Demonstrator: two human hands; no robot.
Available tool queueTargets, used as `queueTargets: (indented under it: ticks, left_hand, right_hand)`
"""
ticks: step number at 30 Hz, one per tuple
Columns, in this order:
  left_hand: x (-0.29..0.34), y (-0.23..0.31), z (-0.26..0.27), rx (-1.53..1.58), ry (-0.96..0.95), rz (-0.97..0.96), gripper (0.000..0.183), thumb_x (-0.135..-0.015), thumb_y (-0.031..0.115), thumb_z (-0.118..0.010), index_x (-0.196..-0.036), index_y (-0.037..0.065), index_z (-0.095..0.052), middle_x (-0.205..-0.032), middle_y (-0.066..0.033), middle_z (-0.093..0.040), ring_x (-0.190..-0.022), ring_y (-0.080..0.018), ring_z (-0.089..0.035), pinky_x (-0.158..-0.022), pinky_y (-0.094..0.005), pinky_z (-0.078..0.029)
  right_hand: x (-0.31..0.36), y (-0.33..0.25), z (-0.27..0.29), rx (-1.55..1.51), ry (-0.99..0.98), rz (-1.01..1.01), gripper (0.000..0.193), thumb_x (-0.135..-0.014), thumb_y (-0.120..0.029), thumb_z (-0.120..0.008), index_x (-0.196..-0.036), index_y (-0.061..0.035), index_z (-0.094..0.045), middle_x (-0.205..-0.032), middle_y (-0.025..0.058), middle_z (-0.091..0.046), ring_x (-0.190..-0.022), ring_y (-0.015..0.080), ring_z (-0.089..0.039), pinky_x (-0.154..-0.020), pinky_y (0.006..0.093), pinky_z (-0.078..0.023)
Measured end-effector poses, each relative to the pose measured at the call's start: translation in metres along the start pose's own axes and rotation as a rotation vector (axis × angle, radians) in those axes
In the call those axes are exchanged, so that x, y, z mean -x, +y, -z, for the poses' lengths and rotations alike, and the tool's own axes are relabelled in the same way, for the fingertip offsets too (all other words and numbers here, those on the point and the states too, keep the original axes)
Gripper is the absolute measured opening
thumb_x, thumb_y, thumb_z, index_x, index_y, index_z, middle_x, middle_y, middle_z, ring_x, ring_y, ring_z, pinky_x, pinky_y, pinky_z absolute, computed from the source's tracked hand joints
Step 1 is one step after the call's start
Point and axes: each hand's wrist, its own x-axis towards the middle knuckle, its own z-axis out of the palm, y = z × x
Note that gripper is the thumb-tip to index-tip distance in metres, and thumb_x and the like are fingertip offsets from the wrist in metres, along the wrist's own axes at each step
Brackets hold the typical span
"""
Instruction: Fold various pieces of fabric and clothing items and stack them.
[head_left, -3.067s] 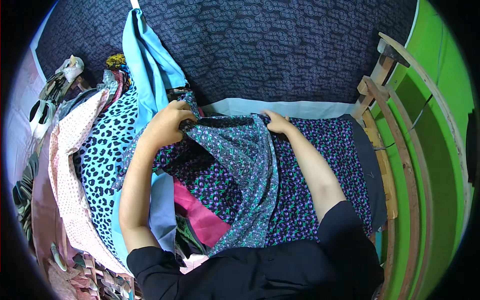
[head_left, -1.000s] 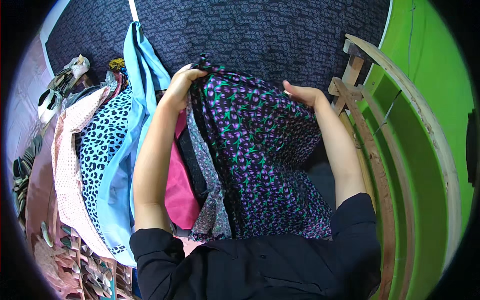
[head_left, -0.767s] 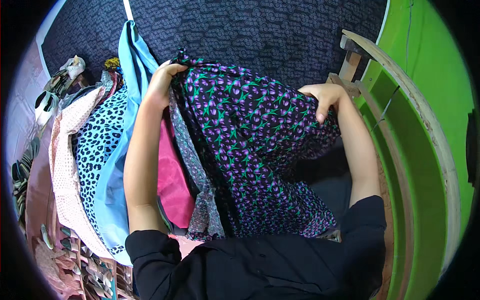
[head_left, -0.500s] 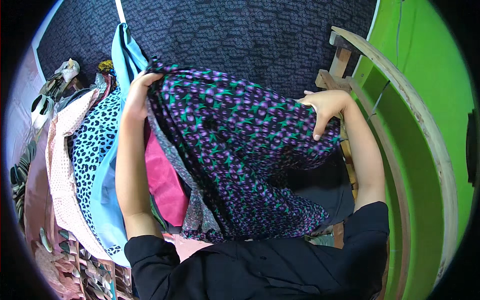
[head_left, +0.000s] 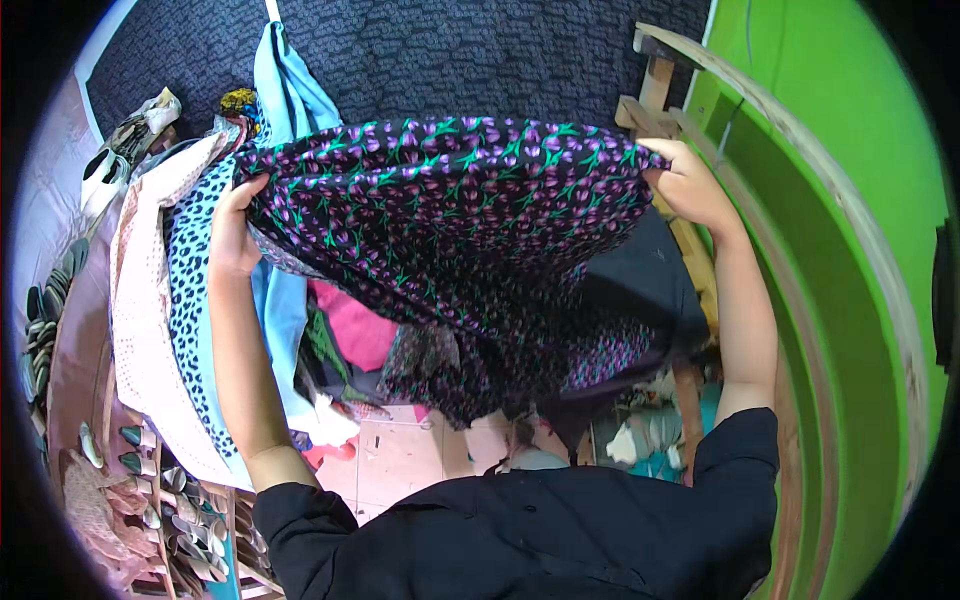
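A black cloth (head_left: pixel 450 220) with purple flowers and green leaves is stretched between my two hands, its upper edge raised and its lower part hanging in folds. My left hand (head_left: pixel 236 232) is closed on the cloth's left end, thumb on top. At the right end my right hand (head_left: pixel 688 187) grips the upper corner between thumb and fingers. Beneath it lie a pink cloth (head_left: pixel 352 328) and a dark cloth (head_left: pixel 645 275). Beside my left forearm hang a blue leopard-print cloth (head_left: pixel 188 285) and a pale dotted cloth (head_left: pixel 143 310). Partly hidden by the floral cloth is a light blue cloth (head_left: pixel 288 85).
Curved wooden rails (head_left: pixel 855 215) run along the green wall (head_left: pixel 915 130) on the right. At the lower left, many shoes (head_left: pixel 190 525) sit on a rack. A dark patterned sheet (head_left: pixel 470 60) covers the far side. Pinkish floor tiles (head_left: pixel 395 465) show below the cloth.
My right hand has moved up, going from lying spread on the cloth to gripping its corner. My left hand has shifted left and down. The cloth's upper edge is now stretched nearly level.
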Motion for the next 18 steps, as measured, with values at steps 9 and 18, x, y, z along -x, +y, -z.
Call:
queueTargets:
  ticks: [9, 18]
  left_hand:
    - [0.015, 0.036, 0.004, 0.031, -0.138, 0.07, 0.029, -0.084, -0.002, -0.046, -0.112, -0.005, -0.048, -0.107, -0.0154, -0.058, -0.09, -0.0229, -0.06, -0.079, -0.0339, -0.05]
    - [0.044, 0.058, -0.007, -0.51, 0.03, -0.052, 0.024, -0.082, 0.005, -0.056, -0.105, -0.003, -0.056, -0.097, -0.0064, -0.061, -0.088, -0.0142, -0.056, -0.082, -0.0267, -0.041]
  right_hand:
    - [0.008, -0.026, -0.019, -0.572, 0.306, -0.093, 0.029, -0.073, 0.0, -0.044, -0.097, 0.0048, -0.059, -0.093, 0.0045, -0.061, -0.085, 0.0111, -0.054, -0.077, 0.0224, -0.04]
    - [0.022, -0.057, -0.009, -0.32, 0.323, -0.182, 0.029, -0.073, 0.001, -0.041, -0.096, 0.0043, -0.059, -0.088, 0.0036, -0.061, -0.082, 0.0106, -0.053, -0.076, 0.0216, -0.04]
